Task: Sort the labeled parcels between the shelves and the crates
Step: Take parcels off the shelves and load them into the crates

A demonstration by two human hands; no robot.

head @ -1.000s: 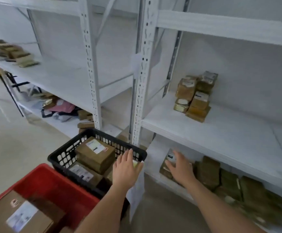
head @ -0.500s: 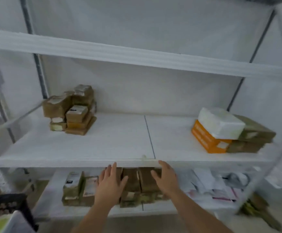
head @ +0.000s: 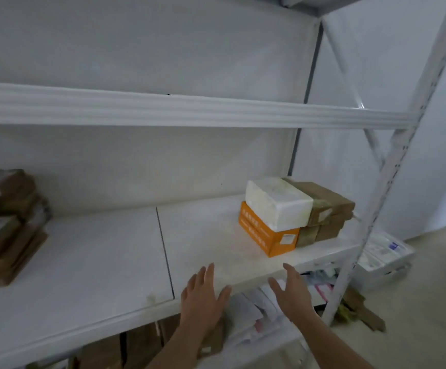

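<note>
A white shelf (head: 104,265) runs across the view. On its right end stand an orange box (head: 267,237), a white foam box (head: 277,203) on top of it, and brown parcels (head: 325,211) beside them. A stack of brown labeled parcels (head: 6,225) sits at the left end. My left hand (head: 203,296) and my right hand (head: 292,291) hover with fingers spread over the shelf's front edge, both holding nothing. More brown parcels (head: 136,347) and white mail bags (head: 253,312) lie on the shelf below.
A higher shelf beam (head: 190,110) crosses above. The rack's white upright (head: 370,217) and diagonal brace stand at the right. Beyond it, white packages (head: 381,259) and cardboard scraps (head: 363,310) lie on the floor.
The view has swung right, away from the black and red crates and along the shelf. Both hands have risen from the lower shelf's parcels to the middle shelf's edge, still holding nothing.
</note>
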